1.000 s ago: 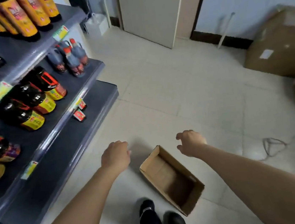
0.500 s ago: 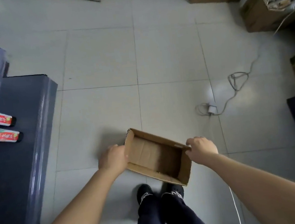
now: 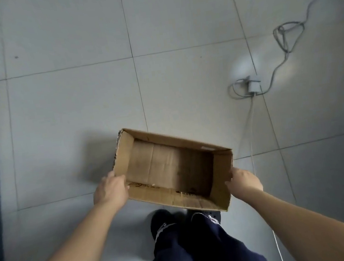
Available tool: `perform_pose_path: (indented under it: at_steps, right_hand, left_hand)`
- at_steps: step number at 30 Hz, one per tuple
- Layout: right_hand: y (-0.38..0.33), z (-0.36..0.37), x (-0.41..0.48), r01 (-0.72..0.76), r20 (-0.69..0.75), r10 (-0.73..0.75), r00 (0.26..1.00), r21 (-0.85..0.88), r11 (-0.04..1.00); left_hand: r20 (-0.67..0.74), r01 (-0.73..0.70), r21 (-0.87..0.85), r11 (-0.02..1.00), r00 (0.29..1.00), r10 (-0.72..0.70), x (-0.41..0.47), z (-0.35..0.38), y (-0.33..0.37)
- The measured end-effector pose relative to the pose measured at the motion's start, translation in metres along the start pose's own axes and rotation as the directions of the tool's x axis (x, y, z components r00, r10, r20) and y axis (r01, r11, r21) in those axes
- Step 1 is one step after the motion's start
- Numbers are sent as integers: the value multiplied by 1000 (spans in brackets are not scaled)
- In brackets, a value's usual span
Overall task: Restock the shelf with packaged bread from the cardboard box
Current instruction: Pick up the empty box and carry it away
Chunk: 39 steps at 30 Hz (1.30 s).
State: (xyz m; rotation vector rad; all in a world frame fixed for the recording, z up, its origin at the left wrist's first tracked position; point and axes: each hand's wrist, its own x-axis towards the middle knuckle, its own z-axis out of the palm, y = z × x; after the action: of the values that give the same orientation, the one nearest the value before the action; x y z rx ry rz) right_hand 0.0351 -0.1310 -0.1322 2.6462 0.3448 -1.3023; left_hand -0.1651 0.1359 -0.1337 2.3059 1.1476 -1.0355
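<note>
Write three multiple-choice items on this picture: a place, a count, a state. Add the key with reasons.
1. Where is the white adapter relative to the cardboard box? A. inside it B. on the floor beyond it C. beneath it
2. How many hands hold the box? A. none B. one C. two
3. The box is: A. full of bread B. empty, open-topped C. taped shut
Key: 1 B, it lies out on the floor; 2 C, the left hand and right hand each grip an end; 3 B, its bare bottom shows.
</note>
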Motion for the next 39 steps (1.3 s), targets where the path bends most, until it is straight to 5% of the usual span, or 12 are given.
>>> perform_pose_path:
  at_steps: [7,14,25,39]
  right_hand:
    - [5,58,54,-311,158,271,950,365,878]
    - [-7,20,36,-244,-93,288,953,328,913]
    - [-72,-193,-87,-18,-375,137,917,305,952]
    - [-160,-517,-187,270,-672,2,741,301,915]
  left_hand:
    - [112,151,-152,977,985,-135,47,41,1]
    - [22,214,-239,947,976,-215,36,9,-3]
    - [-170,230,-330,916,940,-297,-77,-189,-20]
    - [-551,52,-522,851,741,-384,-149,-508,-4]
